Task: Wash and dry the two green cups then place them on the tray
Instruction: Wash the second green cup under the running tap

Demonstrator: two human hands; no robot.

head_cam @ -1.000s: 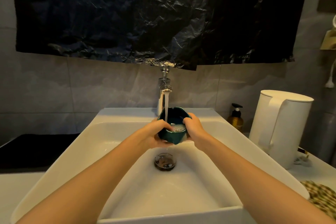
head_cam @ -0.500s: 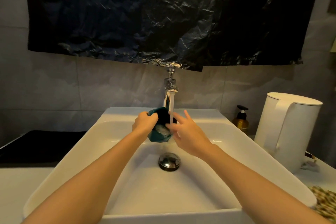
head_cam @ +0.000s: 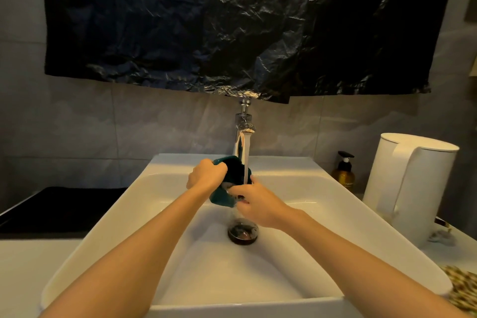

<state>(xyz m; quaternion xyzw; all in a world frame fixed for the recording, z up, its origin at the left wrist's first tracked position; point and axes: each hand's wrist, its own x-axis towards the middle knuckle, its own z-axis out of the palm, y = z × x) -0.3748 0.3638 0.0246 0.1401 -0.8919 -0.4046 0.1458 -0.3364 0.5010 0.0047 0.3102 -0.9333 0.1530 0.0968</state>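
Green cup [head_cam: 221, 197]: tilting, mouth facing rightward under tap [head_cam: 244, 124]; left hand [head_cam: 206, 174] gripping its wall, right hand [head_cam: 258, 204] pinching its rim; bottle [head_cam: 343, 175] label unreadable.

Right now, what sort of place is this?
Probably a bathroom or washroom vanity: a white basin, a chrome faucet running, and a pump soap bottle beside it. A white kettle stands alongside.

One head view looks forward and down from close above the sink [head_cam: 103, 240], facing the tap [head_cam: 242, 124] and wall [head_cam: 77, 124].
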